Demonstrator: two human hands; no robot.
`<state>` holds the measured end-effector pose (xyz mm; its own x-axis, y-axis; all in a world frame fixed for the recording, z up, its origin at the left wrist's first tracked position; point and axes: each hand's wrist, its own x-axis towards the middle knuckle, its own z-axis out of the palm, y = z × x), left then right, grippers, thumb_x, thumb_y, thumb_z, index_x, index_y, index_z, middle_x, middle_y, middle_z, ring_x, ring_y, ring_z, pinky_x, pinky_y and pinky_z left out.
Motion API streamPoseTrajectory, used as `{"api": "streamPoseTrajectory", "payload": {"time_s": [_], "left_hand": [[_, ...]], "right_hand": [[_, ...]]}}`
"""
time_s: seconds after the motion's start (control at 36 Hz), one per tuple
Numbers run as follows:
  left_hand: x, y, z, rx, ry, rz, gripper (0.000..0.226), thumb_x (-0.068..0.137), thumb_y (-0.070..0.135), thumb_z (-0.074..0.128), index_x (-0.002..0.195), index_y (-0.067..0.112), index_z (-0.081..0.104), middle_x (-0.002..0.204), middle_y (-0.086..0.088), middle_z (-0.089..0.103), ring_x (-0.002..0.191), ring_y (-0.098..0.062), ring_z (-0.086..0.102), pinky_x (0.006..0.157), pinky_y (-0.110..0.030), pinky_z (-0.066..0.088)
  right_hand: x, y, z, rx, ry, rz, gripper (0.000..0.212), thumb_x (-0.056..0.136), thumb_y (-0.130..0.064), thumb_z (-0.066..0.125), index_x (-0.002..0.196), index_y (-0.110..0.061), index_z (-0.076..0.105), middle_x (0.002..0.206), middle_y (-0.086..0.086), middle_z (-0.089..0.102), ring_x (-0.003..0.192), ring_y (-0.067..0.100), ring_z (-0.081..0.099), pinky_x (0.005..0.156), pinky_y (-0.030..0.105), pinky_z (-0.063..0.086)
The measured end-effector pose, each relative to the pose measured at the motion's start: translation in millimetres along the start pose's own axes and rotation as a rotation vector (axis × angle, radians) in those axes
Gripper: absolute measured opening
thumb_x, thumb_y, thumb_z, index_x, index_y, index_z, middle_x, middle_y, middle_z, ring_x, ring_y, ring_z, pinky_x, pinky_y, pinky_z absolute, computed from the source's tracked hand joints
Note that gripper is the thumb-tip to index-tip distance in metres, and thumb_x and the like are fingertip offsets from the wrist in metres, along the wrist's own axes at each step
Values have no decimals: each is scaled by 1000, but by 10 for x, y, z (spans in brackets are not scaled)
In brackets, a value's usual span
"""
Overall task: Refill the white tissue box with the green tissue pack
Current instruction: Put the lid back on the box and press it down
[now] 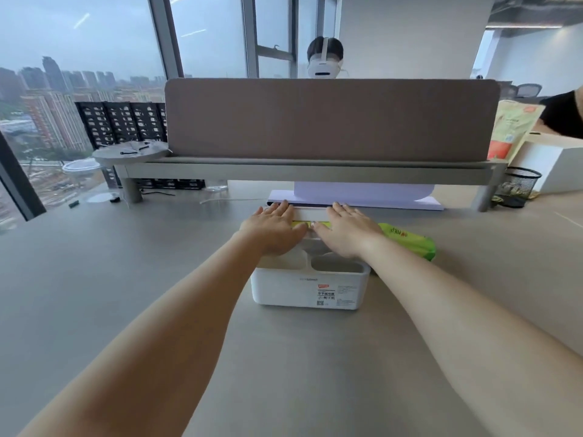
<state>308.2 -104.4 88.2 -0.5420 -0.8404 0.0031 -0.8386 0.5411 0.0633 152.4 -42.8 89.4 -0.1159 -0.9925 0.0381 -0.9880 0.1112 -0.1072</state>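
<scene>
Head view: left hand (pixel 273 232) and right hand (pixel 346 232) lie flat (fingers extended, gripping nothing) atop white tissue box (pixel 310 290)

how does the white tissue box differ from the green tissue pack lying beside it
The white tissue box is rigid with straight walls; the green tissue pack is a soft, rounded wrapper. The box stands squarely in front with both hands, left hand and right hand, flat on its top; the pack lies untouched at an angle, partly hidden behind the right forearm. The box has open compartments at its near edge; the pack looks sealed. Both rest on the grey desk.
</scene>
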Motion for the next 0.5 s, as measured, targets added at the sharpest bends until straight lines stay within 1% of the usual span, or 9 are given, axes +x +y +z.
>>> {"api": "streamPoseTrajectory", "payload": {"time_s": [0.11, 0.19, 0.28, 0.39, 0.5], "left_hand": [[-23, 18, 61, -1, 2, -2, 66, 95, 51, 14, 150, 15, 3, 160, -2, -3, 147, -16, -2, 119, -38, 2], [-22, 19, 75, -16, 52, -8, 65, 95, 49, 15, 150, 15, 6, 160, -2, 0, 147, -16, 0, 119, -38, 3], [-65, 41, 91, -46, 113, -13, 63, 95, 46, 14, 149, 15, 10, 160, -2, 5, 147, -14, 3, 120, -38, 3], [-144, 69, 121, -35, 234, -6, 59, 97, 46, 10, 146, 19, 26, 157, 0, 21, 145, -16, 14, 120, -39, 6], [-269, 80, 165, -23, 285, 31, 59, 95, 49, 11, 136, 18, 40, 149, -1, 37, 142, -20, 24, 118, -43, 13]], "right_hand": [[-28, 1, 54, -8, -1, 8, 72, 95, -56, 15, 149, -10, 9, 160, 9, 3, 148, 21, 3, 120, 35, 3], [-12, -6, 66, -4, 24, 16, 73, 93, -58, 14, 149, -10, 10, 160, 7, 5, 148, 20, 4, 120, 35, 3], [-41, -26, 82, 1, 91, 25, 74, 93, -58, 14, 149, -10, 16, 160, 6, 12, 147, 20, 10, 121, 36, 6], [-173, -72, 114, -10, 224, 22, 73, 93, -58, 14, 145, -8, 29, 156, 9, 27, 145, 22, 21, 119, 38, 12], [-316, -61, 122, 38, 232, -16, 68, 96, -54, 16, 144, -8, 29, 155, 10, 27, 145, 23, 21, 119, 36, 14]]}}
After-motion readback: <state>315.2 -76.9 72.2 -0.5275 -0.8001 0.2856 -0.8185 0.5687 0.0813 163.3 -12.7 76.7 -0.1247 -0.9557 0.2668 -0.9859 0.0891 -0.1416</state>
